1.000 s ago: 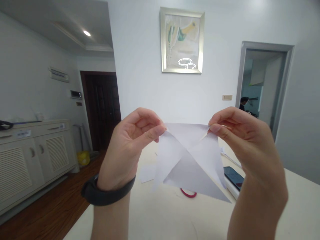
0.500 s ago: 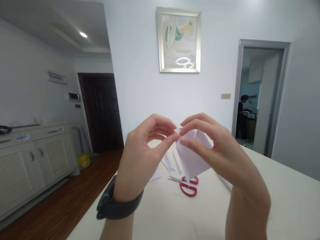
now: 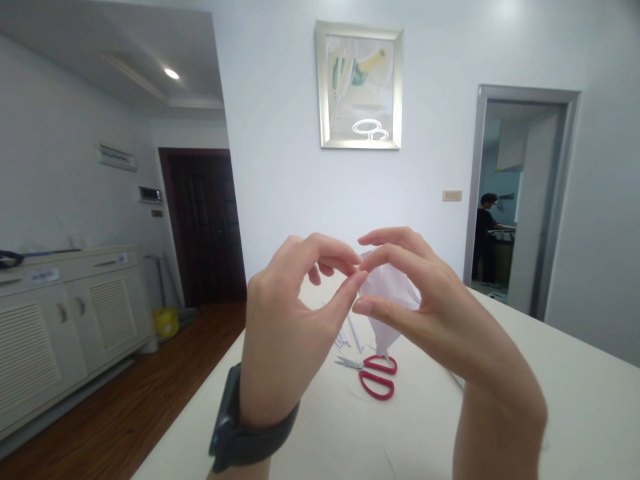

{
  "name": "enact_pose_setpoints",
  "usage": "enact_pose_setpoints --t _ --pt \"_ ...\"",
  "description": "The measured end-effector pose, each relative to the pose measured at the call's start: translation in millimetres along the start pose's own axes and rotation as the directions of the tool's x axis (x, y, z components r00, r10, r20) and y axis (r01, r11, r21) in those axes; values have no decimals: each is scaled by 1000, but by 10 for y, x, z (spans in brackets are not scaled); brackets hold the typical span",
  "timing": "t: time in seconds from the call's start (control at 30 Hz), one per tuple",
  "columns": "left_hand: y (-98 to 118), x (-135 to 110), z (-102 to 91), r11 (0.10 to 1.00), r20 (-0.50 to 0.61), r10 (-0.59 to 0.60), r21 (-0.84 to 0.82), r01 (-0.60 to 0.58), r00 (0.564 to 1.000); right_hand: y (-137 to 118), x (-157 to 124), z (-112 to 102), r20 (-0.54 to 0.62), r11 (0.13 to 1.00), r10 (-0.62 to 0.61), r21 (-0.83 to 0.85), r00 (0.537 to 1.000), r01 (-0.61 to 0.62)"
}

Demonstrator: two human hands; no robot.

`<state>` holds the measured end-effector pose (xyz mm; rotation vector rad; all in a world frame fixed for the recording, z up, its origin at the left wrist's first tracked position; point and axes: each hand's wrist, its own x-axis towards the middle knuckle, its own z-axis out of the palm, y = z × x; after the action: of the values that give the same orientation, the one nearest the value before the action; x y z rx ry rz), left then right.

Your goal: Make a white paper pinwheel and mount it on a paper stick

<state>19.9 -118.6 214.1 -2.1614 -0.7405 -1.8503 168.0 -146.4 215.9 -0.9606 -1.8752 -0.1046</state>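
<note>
My left hand [image 3: 300, 320], with a black band on the wrist, pinches thumb and index finger together at the upper left corner of a folded piece of white paper [image 3: 389, 283]. Curled around the same paper, my right hand [image 3: 425, 287] has its index fingertip touching the left fingertips. Its thumb lies lower, in front of the paper, apart from the index finger. The paper narrows to a point at its lower end. Below it, red-handled scissors [image 3: 376, 395] lie on the table, blades pointing left.
Several thin white paper sticks [image 3: 355, 333] lie on the white table [image 3: 330, 433] behind the scissors. Part of a white rod [image 3: 456, 380] shows beside my right wrist. A low cabinet [image 3: 95, 307] stands at left. Another person [image 3: 485, 233] stands beyond the doorway at right.
The paper has turned and its lower point has shifted slightly right. My left hand has moved a little right, and my right thumb has slid lower and left.
</note>
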Motion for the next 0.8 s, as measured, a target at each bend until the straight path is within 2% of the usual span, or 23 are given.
enact_pose_setpoints --t 0.07,0.13,0.23,0.33,0.6,0.8 --pt "9 -1 -2 997 -64 42 60 -38 997 -14 5 7 -9 1000 -10 -9 1000 10" --pt "13 -2 -9 995 -75 56 85 -50 996 -16 9 6 -9 1000 -10 -10 1000 10" --pt "14 -7 -23 998 -16 14 68 -13 1000 -1 8 -8 -11 1000 -10 0 1000 10" --pt "22 -16 -30 999 -4 -16 50 16 1000 14 2 -14 -33 1000 -27 5 999 27" --pt "42 -1 -58 999 22 -6 49 5 1000 -23 16 19 -100 998 -56 -14 993 55" --pt "56 -12 -44 994 58 -57 -87 62 997 13 7 -3 -126 997 -67 26 990 71"
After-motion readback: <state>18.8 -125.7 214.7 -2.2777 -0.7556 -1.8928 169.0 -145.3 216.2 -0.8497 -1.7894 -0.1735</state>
